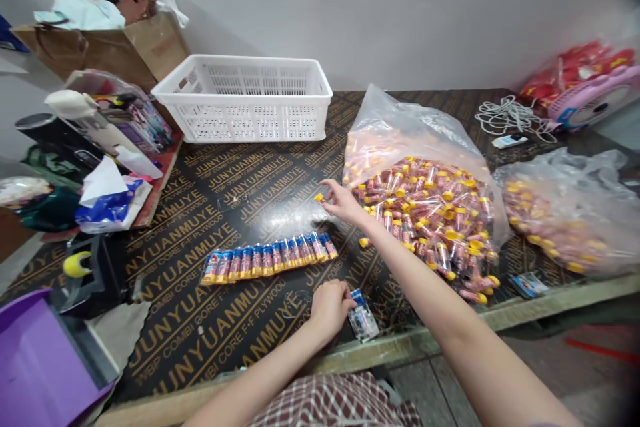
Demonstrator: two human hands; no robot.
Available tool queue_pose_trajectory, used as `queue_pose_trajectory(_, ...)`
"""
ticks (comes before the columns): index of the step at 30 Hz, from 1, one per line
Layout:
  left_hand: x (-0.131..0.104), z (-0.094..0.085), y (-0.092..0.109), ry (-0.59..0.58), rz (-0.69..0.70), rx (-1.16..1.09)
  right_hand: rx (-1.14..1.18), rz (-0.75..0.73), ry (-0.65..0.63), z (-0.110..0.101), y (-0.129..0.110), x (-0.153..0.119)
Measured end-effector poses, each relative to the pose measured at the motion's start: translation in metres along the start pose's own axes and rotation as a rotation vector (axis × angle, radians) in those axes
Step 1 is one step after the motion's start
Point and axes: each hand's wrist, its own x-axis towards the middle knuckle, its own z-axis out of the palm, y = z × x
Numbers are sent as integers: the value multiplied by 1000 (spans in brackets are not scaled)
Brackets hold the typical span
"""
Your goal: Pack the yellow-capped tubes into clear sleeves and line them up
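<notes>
Head view, bottles (443,213), lettered tabletop (260,180), grey wall (400,20)

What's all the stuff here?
Table: one, black, underneath
Basket: one, white, back
Paper bag: one, brown, back left
Clutter: several, mixed, left
Tissue pack: one, blue, left
Tape dispenser: one, black, left
Dustpan: one, purple, front left
Packet row: over ten, blue-yellow, middle
Loose packets: two, blue, front
Tubes: uncountable, pink-yellow, right
Plastic bags: two, clear, right
Cord: one, white, right
Fan: one, pink, right
Bundle: one, red, behind fan
Checked cloth: one, maroon, bottom
Left hand: one, touching loose packet
Right hand: one, holding tube
</notes>
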Motion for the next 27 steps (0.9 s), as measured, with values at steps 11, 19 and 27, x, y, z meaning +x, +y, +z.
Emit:
queue_pose_trajectory(11, -8, -5, 1, 54, 53, 39, 5, 267, 78, -3, 18, -119)
queue_pose_trajectory(19, -19, -9, -2, 143, 0, -556, 6, 400, 55, 7, 9, -115)
queue_pose_trajectory(27, -30, -59, -18, 294, -270, -1351, 645, 304, 313, -17, -53, -166)
